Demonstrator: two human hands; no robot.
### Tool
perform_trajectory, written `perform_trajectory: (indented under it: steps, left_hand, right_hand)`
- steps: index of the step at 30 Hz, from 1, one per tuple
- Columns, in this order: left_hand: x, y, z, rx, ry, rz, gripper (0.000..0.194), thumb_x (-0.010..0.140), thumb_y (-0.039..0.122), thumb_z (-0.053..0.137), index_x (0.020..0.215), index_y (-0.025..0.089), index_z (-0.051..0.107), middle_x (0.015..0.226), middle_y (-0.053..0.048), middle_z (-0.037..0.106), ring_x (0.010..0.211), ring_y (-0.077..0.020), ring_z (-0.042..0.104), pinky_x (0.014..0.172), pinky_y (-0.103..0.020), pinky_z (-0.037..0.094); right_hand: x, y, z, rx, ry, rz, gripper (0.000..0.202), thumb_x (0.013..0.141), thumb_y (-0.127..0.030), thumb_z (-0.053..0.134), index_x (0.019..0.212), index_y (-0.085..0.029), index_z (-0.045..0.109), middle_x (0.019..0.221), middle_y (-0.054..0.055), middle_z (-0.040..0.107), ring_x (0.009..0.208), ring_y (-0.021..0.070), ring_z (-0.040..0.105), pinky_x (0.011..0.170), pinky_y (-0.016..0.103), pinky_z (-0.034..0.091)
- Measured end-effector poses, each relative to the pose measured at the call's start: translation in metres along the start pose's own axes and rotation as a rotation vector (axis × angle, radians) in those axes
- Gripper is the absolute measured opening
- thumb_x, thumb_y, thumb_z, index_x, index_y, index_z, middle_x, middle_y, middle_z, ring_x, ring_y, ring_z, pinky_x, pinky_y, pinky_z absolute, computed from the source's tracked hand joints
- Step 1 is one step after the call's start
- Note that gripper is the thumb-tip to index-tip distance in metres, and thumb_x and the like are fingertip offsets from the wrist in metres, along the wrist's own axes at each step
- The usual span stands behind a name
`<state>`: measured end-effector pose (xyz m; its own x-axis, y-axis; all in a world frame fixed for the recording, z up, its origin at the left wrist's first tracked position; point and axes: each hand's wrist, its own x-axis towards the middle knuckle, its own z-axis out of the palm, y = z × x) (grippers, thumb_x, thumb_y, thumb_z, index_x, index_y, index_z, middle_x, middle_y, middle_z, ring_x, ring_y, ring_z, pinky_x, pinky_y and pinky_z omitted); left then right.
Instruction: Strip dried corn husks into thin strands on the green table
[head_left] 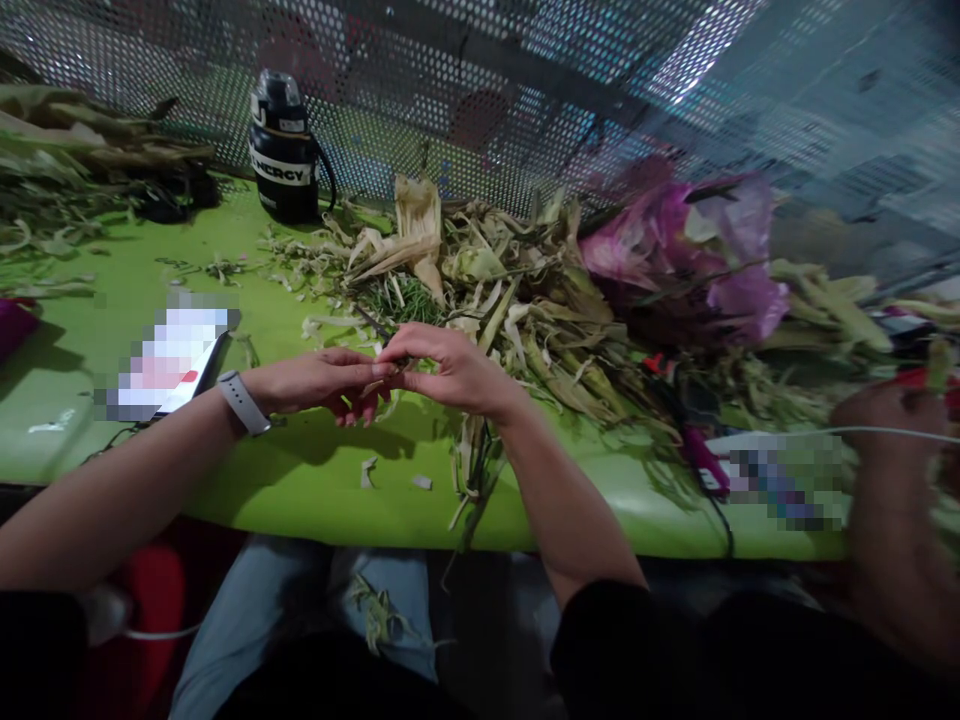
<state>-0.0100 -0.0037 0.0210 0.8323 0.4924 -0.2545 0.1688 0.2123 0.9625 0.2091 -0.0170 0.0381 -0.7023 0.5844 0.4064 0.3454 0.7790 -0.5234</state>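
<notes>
My left hand (pixel 334 382), with a pale watch band (pixel 244 403) on its wrist, meets my right hand (pixel 450 368) above the green tabletop (pixel 300 500). The fingertips of both are closed together on a small brownish piece of plant (pixel 400 366), mostly hidden by the fingers. A thin dark stem-like thing (pixel 369 322) sticks up beyond my right fingers; what it is I cannot tell. Just behind the hands lies a heap of dry corn husks (pixel 555 330) with green shreds (pixel 405 300). Stringy husk strips (pixel 472 460) hang over the front edge below my right wrist.
A black bottle (pixel 285 160) stands at the back against a perforated metal screen (pixel 450 90). Left lies a lit phone (pixel 176 360), right a pink plastic bag (pixel 690 250) among husks. Another person's arm (pixel 892 480) reaches in at far right, near a cable (pixel 720 515).
</notes>
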Motion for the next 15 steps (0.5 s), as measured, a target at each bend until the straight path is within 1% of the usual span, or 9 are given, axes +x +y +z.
perform_trajectory:
  steps: [4, 8, 11, 15]
  left_hand:
    - [-0.0014, 0.0025, 0.001, 0.063, 0.009, 0.031, 0.036, 0.089, 0.048, 0.059, 0.081, 0.013, 0.06, 0.065, -0.003, 0.063, 0.05, -0.0078, 0.053, 0.048, -0.019, 0.045]
    - [-0.0023, 0.0046, 0.0017, 0.12, 0.043, 0.069, 0.036, 0.089, 0.048, 0.06, 0.076, 0.014, 0.058, 0.057, 0.0, 0.058, 0.042, -0.0054, 0.046, 0.04, -0.016, 0.037]
    - [-0.0031, 0.005, 0.0014, 0.122, 0.077, 0.088, 0.034, 0.089, 0.048, 0.061, 0.082, 0.014, 0.06, 0.052, 0.003, 0.053, 0.039, -0.0045, 0.041, 0.036, -0.015, 0.03]
    - [-0.004, 0.0047, 0.0014, 0.07, 0.053, 0.145, 0.034, 0.091, 0.047, 0.058, 0.088, 0.014, 0.059, 0.05, 0.003, 0.052, 0.038, -0.004, 0.037, 0.035, -0.014, 0.026]
  right_hand:
    - [0.0003, -0.0006, 0.0002, 0.019, 0.012, -0.004, 0.015, 0.088, -0.022, 0.065, 0.102, -0.018, 0.067, 0.098, 0.006, 0.068, 0.093, 0.016, 0.063, 0.086, 0.036, 0.052]
    - [0.0001, -0.0015, -0.0007, 0.051, 0.028, 0.021, 0.015, 0.088, -0.024, 0.065, 0.102, -0.019, 0.068, 0.099, 0.006, 0.068, 0.093, 0.016, 0.063, 0.086, 0.035, 0.052]
    - [-0.0005, -0.0011, -0.0009, 0.07, 0.053, 0.039, 0.016, 0.087, -0.027, 0.067, 0.101, -0.019, 0.068, 0.099, 0.005, 0.068, 0.094, 0.0156, 0.063, 0.087, 0.034, 0.051]
    - [0.0006, 0.001, 0.0032, 0.151, 0.153, 0.036, 0.019, 0.085, -0.032, 0.07, 0.1, -0.02, 0.069, 0.099, 0.005, 0.067, 0.096, 0.0155, 0.063, 0.09, 0.034, 0.052]
